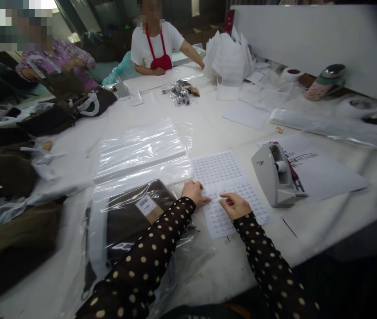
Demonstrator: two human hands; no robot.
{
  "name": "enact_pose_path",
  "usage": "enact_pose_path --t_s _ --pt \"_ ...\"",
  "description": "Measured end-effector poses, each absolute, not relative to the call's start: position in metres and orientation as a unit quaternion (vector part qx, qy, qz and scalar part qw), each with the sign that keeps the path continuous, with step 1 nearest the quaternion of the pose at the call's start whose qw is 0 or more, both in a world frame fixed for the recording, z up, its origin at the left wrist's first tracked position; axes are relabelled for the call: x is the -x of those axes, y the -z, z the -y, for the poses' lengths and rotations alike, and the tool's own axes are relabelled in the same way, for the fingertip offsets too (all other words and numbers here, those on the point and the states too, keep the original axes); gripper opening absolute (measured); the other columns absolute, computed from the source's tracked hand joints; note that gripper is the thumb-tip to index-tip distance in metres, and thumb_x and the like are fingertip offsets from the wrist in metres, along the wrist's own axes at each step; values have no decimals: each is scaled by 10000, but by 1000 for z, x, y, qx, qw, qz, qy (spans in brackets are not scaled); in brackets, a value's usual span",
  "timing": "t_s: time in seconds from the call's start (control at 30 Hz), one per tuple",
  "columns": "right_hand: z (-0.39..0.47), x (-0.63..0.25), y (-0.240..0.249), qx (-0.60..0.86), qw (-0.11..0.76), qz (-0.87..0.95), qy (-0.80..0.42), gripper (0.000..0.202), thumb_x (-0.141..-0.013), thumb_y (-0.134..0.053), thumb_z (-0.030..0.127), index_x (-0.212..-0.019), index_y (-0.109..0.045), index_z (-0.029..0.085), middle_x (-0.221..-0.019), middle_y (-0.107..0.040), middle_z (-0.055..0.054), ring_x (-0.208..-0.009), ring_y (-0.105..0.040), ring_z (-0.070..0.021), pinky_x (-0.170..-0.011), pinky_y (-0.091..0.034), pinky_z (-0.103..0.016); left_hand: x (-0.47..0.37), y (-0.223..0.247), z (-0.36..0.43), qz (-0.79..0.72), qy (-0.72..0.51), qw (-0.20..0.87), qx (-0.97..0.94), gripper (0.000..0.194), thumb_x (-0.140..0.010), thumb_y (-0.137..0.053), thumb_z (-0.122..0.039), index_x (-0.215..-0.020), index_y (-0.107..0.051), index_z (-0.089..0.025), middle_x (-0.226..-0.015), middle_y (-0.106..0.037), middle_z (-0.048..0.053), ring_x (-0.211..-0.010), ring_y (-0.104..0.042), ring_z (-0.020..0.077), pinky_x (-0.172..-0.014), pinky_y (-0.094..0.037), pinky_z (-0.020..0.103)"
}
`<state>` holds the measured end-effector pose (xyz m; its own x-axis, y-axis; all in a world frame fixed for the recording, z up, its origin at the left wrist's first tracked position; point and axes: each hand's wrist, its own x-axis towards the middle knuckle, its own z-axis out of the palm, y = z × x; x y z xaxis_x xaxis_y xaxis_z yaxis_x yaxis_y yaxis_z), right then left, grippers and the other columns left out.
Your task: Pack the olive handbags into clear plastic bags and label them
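Paper sheet (217,180) lies flat on the white desk (208,122) in the head view, close in front of the person, with both hands over it. It is white, set slightly askew, and covered with close rows of small dark print, too fine to read; a narrow blank strip crosses it partway down.

The left hand (193,192) is at the sheet's left edge, palm down, its fingers loosely bent and the thumb apart from them, reaching onto the paper. It appears to rest there, with nothing seen in its grasp.

The right hand (237,206) is over the middle of the sheet, fingers curled, thumb and forefinger tips near each other and pointing left. Whether they pinch anything, or touch the paper, I cannot tell.

Just left of the sheet lies shiny clear plastic (140,166), its nearer part over a dark brown bag (127,219) with a white barcode label (146,204); the left sleeve (155,243), black with pale dots, crosses in front of the bag. Right of the sheet stands a grey tape dispenser (264,179), beside a page with handwriting (335,173).
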<state>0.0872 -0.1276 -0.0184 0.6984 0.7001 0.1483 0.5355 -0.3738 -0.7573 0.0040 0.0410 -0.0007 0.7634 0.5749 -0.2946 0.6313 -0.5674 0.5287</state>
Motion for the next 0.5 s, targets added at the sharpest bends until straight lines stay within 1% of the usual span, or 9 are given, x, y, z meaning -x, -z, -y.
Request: enact_pose_path --t_s 0.07,0.13,0.23,0.3,0.33,0.43,0.5 --pt "119 -89 22 824 417 368 -106 228 -760 -516 346 -873 -635 188 -833 -623 -41 -624 -575 -137 -605 -499 -282 -5 4 -41 -349 42 311 -883 659 -463 -754 -523 -972 -556 -155 -1067 -515 144 -1069 -434 335 -922 -354 422" --pt "112 -90 25 825 419 363 -112 228 -755 -517 344 -867 -638 186 -824 -624 -41 -613 -569 -135 -606 -494 -282 -5 6 -43 -358 38 315 -878 653 -448 -760 -518 -948 -548 -156 -1076 -510 145 -1084 -421 343 -931 -341 434" --pt "103 -89 29 828 421 353 -115 217 -744 -526 342 -844 -643 189 -806 -630 -41 -613 -562 -139 -622 -490 -285 -6 7 -45 -369 30 346 -862 534 -419 -787 -456 -797 -550 -165 -1030 -533 131 -1073 -437 347 -921 -348 440" --pt "99 -88 30 830 422 347 -114 211 -736 -538 347 -829 -646 191 -790 -631 -39 -619 -559 -146 -640 -486 -294 -6 7 -46 -373 21 385 -844 455 -431 -797 -373 -740 -534 -167 -944 -568 109 -1004 -495 326 -882 -384 438" --pt "97 -87 29 831 424 342 -113 212 -734 -544 353 -825 -647 191 -784 -632 -39 -618 -558 -149 -642 -484 -298 -6 7 -46 -374 15 411 -832 426 -452 -793 -327 -743 -528 -167 -886 -585 93 -945 -532 304 -848 -409 431" --pt "91 -85 25 832 435 327 -109 224 -745 -549 369 -824 -646 184 -789 -638 -36 -607 -564 -145 -613 -478 -285 -5 5 -41 -368 -7 506 -780 398 -571 -739 -229 -885 -505 -153 -744 -615 40 -739 -600 210 -714 -480 362" --pt "88 -83 20 832 444 318 -104 224 -754 -549 371 -816 -645 179 -789 -640 -33 -596 -567 -136 -600 -477 -271 -3 3 -36 -357 -28 570 -740 412 -652 -684 -192 -997 -464 -139 -725 -631 27 -657 -607 158 -647 -497 306"
